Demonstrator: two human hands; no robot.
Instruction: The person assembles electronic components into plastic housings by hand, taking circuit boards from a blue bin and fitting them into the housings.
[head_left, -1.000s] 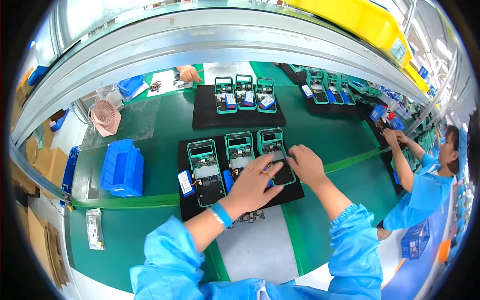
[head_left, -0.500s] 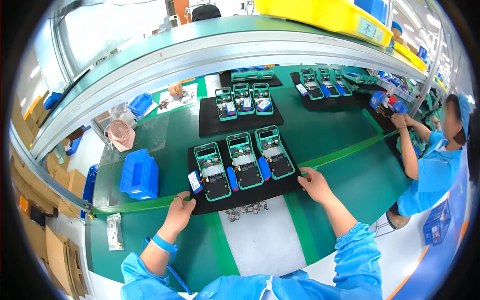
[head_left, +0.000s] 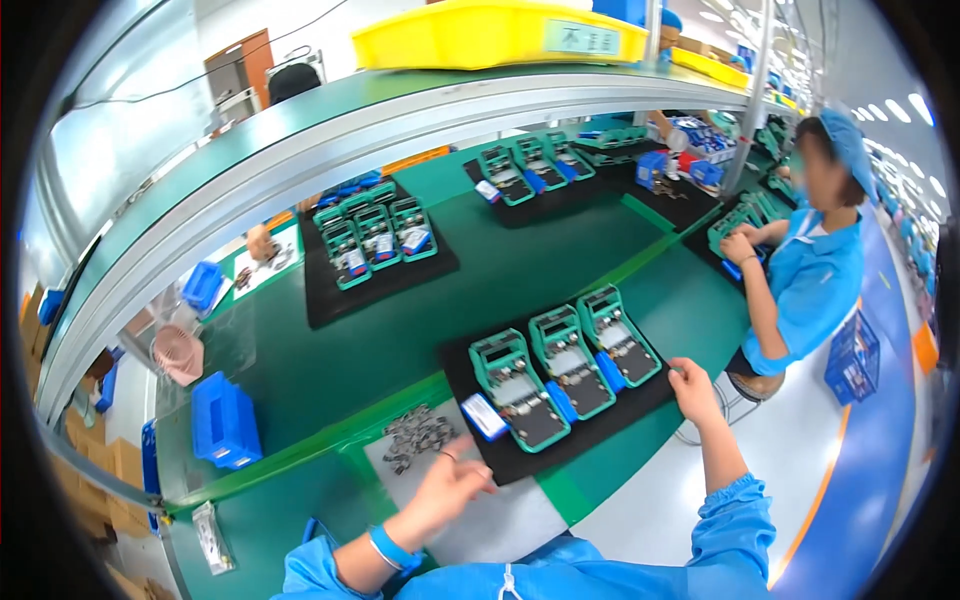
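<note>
A black mat [head_left: 515, 462] lies on the bench in front of me, carrying three teal-green device housings [head_left: 520, 388] with dark circuit boards and exposed inner parts. Blue battery packs sit beside the housings; the leftmost pack [head_left: 484, 416] shows a white label. My right hand [head_left: 697, 392] grips the mat's right corner, thumb and fingers at its edge. Just off the near-left corner, my left hand [head_left: 448, 490] has its fingers apart and holds nothing, slightly blurred. Under it, a pile of small metal parts [head_left: 418, 438] rests on a grey-white sheet [head_left: 500, 525].
Another black mat [head_left: 330, 305] with several housings lies farther left; a third [head_left: 530, 210] sits at the back. Blue bins [head_left: 224, 420] and a pink fan [head_left: 178, 354] stand at left. A co-worker [head_left: 815, 270] handles housings at right. An overhead shelf [head_left: 400, 110] bears a yellow tray [head_left: 490, 40].
The near mat with its housings has shifted right and turned, uncovering more of the metal parts. My left hand has let go of its corner; my right hand has stayed at the right edge.
</note>
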